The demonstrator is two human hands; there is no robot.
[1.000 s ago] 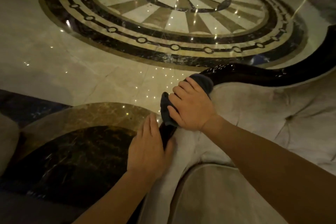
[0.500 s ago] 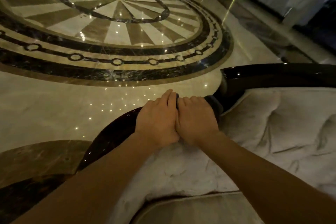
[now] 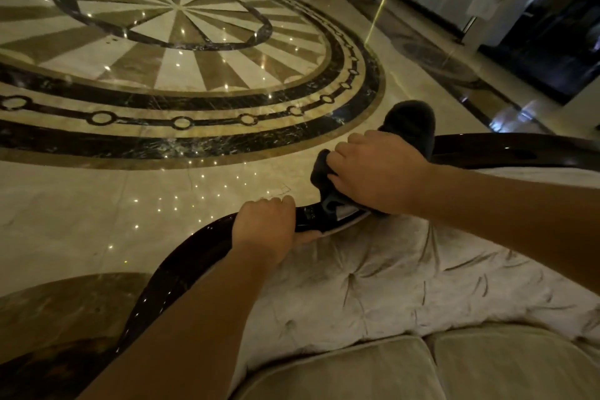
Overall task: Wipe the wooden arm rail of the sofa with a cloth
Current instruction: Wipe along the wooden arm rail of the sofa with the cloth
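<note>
The sofa's dark glossy wooden rail (image 3: 194,247) curves from the lower left up to the right edge, along the top of the pale tufted back. My left hand (image 3: 266,230) is closed around the rail near its middle. Just to the right, my right hand (image 3: 378,172) grips a dark grey cloth (image 3: 410,127) and presses it onto the rail. Part of the cloth bunches up above my knuckles, and another fold hangs below my fingers. The rail under the cloth is hidden.
Pale tufted upholstery (image 3: 389,286) and beige seat cushions (image 3: 422,367) fill the lower right. Beyond the rail lies a polished marble floor with a round patterned inlay (image 3: 181,42). White columns and a dark doorway (image 3: 552,42) stand at the far right.
My right hand has slid the cloth along the rail to the right and away from my left hand. The two hands were touching half a second ago; now a gap of bare rail separates them.
</note>
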